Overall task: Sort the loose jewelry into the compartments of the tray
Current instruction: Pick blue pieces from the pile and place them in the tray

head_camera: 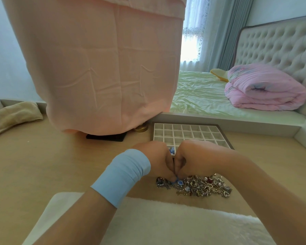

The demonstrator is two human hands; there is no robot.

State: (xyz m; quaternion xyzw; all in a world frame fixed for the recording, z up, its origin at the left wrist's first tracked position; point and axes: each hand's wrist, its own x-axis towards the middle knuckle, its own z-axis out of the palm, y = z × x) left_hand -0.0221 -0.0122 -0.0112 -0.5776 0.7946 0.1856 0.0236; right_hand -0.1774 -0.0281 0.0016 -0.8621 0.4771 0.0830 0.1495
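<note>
Pastel colours
Peach cloth (104, 68) far left, pink quilt (265, 89) on pale green sheet (198, 96) far right; white tray (181, 132), light blue wristband (124, 174) near

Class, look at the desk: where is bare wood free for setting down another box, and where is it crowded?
Free: light wooden desktop left of the left hand, between crumpled beige cloth and white fluffy cushion; also right of the white-celled brown-framed tray. Crowded: right hand and left pinch a small blue piece over the tangled jewelry pile, before the tray.

Single head view, wide angle.
I see it face forward and down, close over the table (34, 165), bed (210, 96) beyond.
</note>
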